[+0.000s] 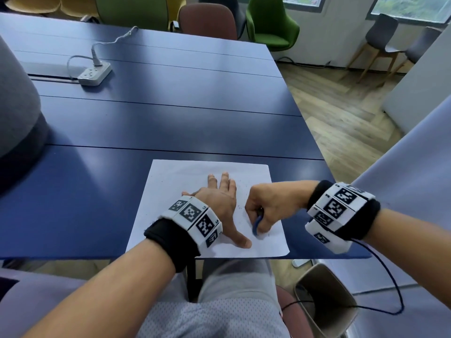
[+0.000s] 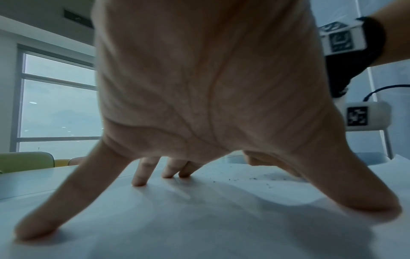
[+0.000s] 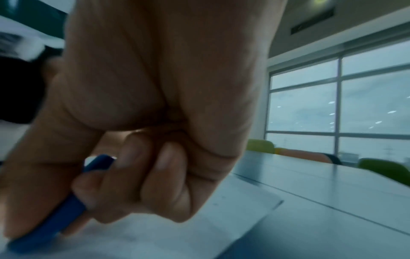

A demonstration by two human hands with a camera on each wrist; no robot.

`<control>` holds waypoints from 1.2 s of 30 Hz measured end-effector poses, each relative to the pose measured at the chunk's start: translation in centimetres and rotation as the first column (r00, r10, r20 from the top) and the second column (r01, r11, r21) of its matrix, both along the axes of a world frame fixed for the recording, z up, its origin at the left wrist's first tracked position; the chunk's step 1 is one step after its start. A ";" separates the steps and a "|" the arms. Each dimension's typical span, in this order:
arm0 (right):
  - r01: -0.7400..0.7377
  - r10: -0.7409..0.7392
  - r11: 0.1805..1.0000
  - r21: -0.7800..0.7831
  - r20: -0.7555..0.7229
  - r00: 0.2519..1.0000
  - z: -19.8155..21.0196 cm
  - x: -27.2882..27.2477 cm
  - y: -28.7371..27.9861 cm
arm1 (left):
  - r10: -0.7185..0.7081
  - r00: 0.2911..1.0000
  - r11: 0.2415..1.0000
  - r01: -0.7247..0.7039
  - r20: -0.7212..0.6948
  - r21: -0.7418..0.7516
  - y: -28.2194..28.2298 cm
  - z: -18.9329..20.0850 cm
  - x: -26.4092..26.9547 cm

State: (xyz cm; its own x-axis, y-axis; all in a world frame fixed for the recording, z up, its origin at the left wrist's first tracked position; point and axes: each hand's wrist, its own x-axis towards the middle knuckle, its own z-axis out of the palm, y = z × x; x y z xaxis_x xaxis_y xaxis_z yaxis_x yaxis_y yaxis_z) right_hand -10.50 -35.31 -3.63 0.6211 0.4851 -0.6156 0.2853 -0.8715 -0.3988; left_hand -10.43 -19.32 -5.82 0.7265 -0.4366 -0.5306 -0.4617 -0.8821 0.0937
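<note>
Left hand (image 1: 217, 203) splays fingers (image 1: 224, 181) on paper (image 1: 170, 203); right hand (image 1: 271, 206) grips pen (image 1: 256, 224) (near front edge).

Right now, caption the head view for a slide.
Left hand spread on white paper; right hand grips a blue tool beside it.

White sheet (image 1: 181, 178) lying flat, blue tool (image 1: 256, 224) tilted on it

Office meeting room: long blue desk (image 1: 170, 113) with power strip (image 1: 94, 73), coloured chairs (image 1: 271, 23), large windows (image 3: 339, 105).
</note>
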 end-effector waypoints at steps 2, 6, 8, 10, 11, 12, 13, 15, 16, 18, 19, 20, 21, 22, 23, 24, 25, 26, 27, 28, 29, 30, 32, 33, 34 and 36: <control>0.054 -0.053 0.998 -0.011 0.101 0.993 0.2 1.2 -0.8 | 0.000 1.000 1.000 0.000 0.008 0.002 -0.1 -0.1 0.0; 0.218 -0.227 0.974 0.064 0.328 0.917 0.3 3.0 -2.5 | -0.012 1.000 1.000 0.012 0.001 -0.006 -0.1 -0.3 0.3; 0.174 -0.174 0.985 0.023 0.254 0.952 0.2 2.3 -2.6 | -0.027 1.000 1.000 0.027 -0.001 -0.005 -0.2 -0.3 0.4; 0.087 -0.083 0.995 -0.040 0.089 0.993 0.1 1.3 -2.2 | -0.030 1.000 1.000 0.030 0.008 -0.001 -0.4 -0.4 0.5; 0.068 -0.067 0.997 -0.047 0.039 0.997 0.1 1.1 -2.2 | -0.033 0.999 0.999 0.033 0.015 0.004 -0.6 -0.4 0.6; 0.081 -0.079 0.996 -0.035 0.046 0.996 0.0 1.2 -2.3 | -0.038 0.999 0.999 0.038 0.022 0.012 -0.6 -0.6 0.7; 0.119 -0.118 0.993 -0.011 0.092 0.989 -0.1 1.6 -2.6 | -0.045 0.999 0.999 0.045 0.030 0.019 -0.7 -0.7 0.8; 0.210 -0.218 0.976 0.059 0.188 0.958 -0.4 2.2 -3.3 | -0.056 0.997 0.998 0.055 0.043 0.023 -0.8 -1.0 0.9; 0.234 -0.246 0.969 0.083 0.196 0.949 -0.6 2.3 -3.5 | -0.060 0.997 0.998 0.059 0.048 0.023 -0.8 -1.1 1.0; 0.205 -0.212 0.977 0.062 0.143 0.967 -0.6 2.0 -3.5 | -0.065 0.996 0.998 0.064 0.057 0.026 -0.8 -1.2 1.1; 0.177 -0.180 0.984 0.031 0.104 0.978 -0.5 1.9 -3.3 | -0.065 0.996 0.998 0.064 0.060 0.027 -0.8 -1.3 1.2; 0.167 -0.167 0.986 0.005 0.082 0.983 -0.4 1.9 -3.2 | -0.066 0.996 0.998 0.064 0.059 0.028 -0.8 -1.3 1.2; 0.176 -0.175 0.984 -0.005 0.088 0.981 -0.2 2.3 -3.2 | -0.067 0.996 0.997 0.065 0.058 0.029 -0.8 -1.3 1.3; 0.197 -0.196 0.980 0.004 0.122 0.973 0.0 2.8 -3.3 | -0.066 0.996 0.997 0.065 0.057 0.029 -0.8 -1.3 1.3; 0.226 -0.227 0.974 0.023 0.172 0.959 0.2 3.6 -3.4 | -0.066 0.996 0.998 0.064 0.056 0.027 -0.8 -1.3 1.3; 0.260 -0.264 0.965 0.046 0.226 0.938 0.3 4.4 -3.6 | -0.066 0.996 0.998 0.065 0.058 0.025 -0.8 -1.2 1.3; 0.296 -0.303 0.953 0.069 0.279 0.911 0.3 5.0 -3.8 | -0.067 0.996 0.998 0.066 0.064 0.025 -0.8 -1.2 1.2; 0.326 -0.337 0.941 0.090 0.324 0.884 0.2 5.5 -3.9 | -0.068 0.995 0.997 0.066 0.073 0.025 -0.8 -1.2 1.1; 0.344 -0.360 0.933 0.108 0.353 0.864 0.1 5.8 -3.9 | -0.068 0.994 0.997 0.067 0.082 0.025 -0.8 -1.2 1.1; 0.350 -0.369 0.929 0.120 0.361 0.857 0.0 5.9 -3.9 | -0.066 0.994 0.998 0.065 0.086 0.024 -0.8 -1.3 1.1; 0.341 -0.360 0.933 0.118 0.350 0.865 -0.1 5.8 -3.8 | -0.064 0.994 0.998 0.062 0.085 0.022 -0.8 -1.3 1.2; 0.318 -0.333 0.943 0.100 0.320 0.887 0.0 5.6 -3.7 | -0.063 0.995 0.998 0.061 0.082 0.022 -0.8 -1.2 1.2; 0.256 -0.259 0.966 0.042 0.233 0.937 0.3 5.4 -3.2 | -0.060 0.995 0.998 0.059 0.079 0.020 -0.8 -1.2 1.3; 0.243 -0.242 0.970 0.022 0.217 0.946 0.4 5.5 -3.1 | -0.059 0.995 0.998 0.058 0.078 0.019 -0.8 -1.2 1.3; 0.250 -0.247 0.968 0.018 0.236 0.940 0.5 5.8 -3.0 | -0.060 0.995 0.998 0.059 0.079 0.021 -0.8 -1.2 1.3; 0.302 -0.304 0.952 0.057 0.330 0.894 0.4 6.7 -2.9 | -0.065 0.994 0.998 0.063 0.084 0.024 -0.8 -1.2 1.3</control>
State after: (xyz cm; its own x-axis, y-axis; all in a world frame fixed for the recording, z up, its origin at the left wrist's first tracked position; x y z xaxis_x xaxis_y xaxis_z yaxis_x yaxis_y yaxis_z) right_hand -3.80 -38.24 -3.28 0.9056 0.2432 -0.3474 0.1239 -0.9352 -0.3317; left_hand -9.11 -20.15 -7.06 0.7404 -0.4727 -0.4779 -0.5224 -0.8520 0.0335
